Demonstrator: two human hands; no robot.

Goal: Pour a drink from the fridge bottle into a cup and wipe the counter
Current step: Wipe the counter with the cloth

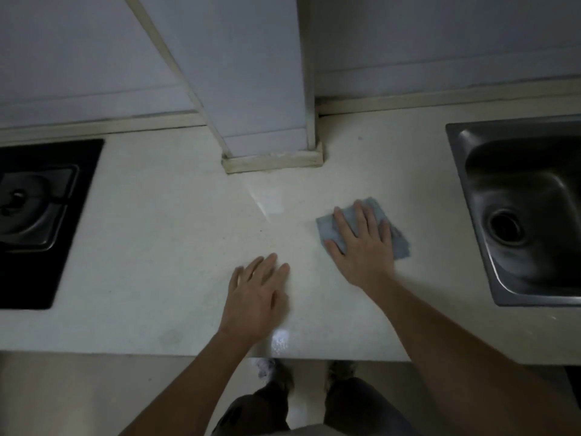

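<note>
Grey cloth (361,226) lies flat on the counter (157,247) toward the sink (518,209), pressed under the right hand (364,243), fingers straight and spread. Left hand (256,297) rests near the front edge, fingers relaxed, holding nothing. No legible writing.

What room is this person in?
Most likely a home kitchen. There is a gas stove set into the counter, a metal sink, and a right hand pressing a grey cloth.

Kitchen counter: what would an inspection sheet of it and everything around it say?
Surface: pale cream stone counter, glossy patches near its front edge.
Job's things: blue-grey square cloth lying flat; bottle and cup not in view.
Clutter: nothing seen.
Hands: right hand presses the cloth, fingers straight; left hand open over bare counter.
Cables: nothing seen.
Surroundings: black gas hob left, steel sink right, white square pillar behind.
</note>
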